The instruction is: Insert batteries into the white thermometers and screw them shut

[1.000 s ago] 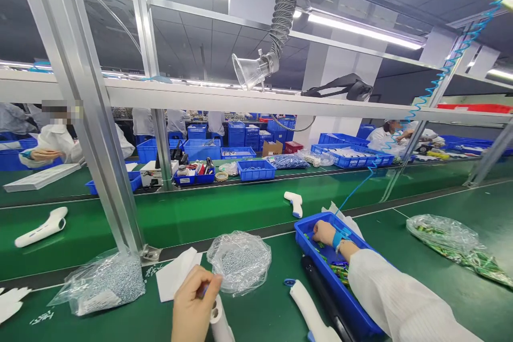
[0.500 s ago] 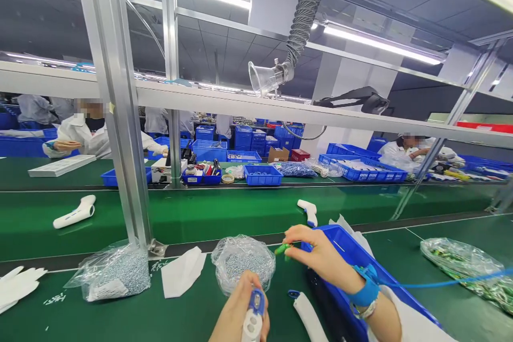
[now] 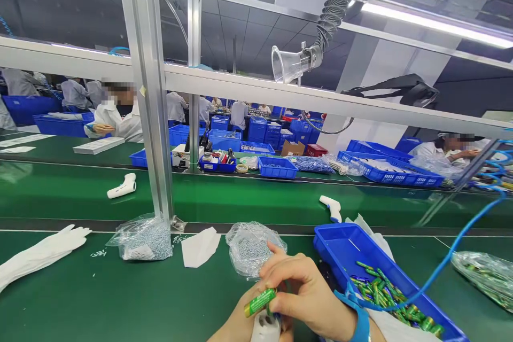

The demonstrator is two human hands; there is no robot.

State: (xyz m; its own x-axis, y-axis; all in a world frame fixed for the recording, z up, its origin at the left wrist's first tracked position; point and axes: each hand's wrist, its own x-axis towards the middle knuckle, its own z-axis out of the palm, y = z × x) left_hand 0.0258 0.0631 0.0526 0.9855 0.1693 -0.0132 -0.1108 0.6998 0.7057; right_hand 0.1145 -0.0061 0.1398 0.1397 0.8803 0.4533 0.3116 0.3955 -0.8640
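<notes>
At the bottom of the view my left hand [image 3: 236, 314] is closed around a white infrared thermometer [image 3: 266, 331], its open end turned up. My right hand [image 3: 300, 291] pinches a green AA-type battery [image 3: 259, 302] with a gold-coloured end, held slantwise just above that opening. The fingers of both hands overlap here, and my right hand hides part of my left. A blue wrist strap [image 3: 362, 326] circles my right wrist. Right of my hands, a blue bin [image 3: 336, 235] holds many green batteries [image 3: 377, 291].
Behind my hands lies a clear bag of small metal parts [image 3: 250, 248], with another such bag [image 3: 146, 240] further left. White gun-shaped thermometers [image 3: 332, 207] lie on the green belt [image 3: 240, 197]. A white glove [image 3: 48, 254] is at left. A blue cord [image 3: 436, 272] crosses the bin.
My right hand has come left and down with the battery, from beside the bin to the thermometer in my left hand. The view has shifted, showing the batteries in the bin.
</notes>
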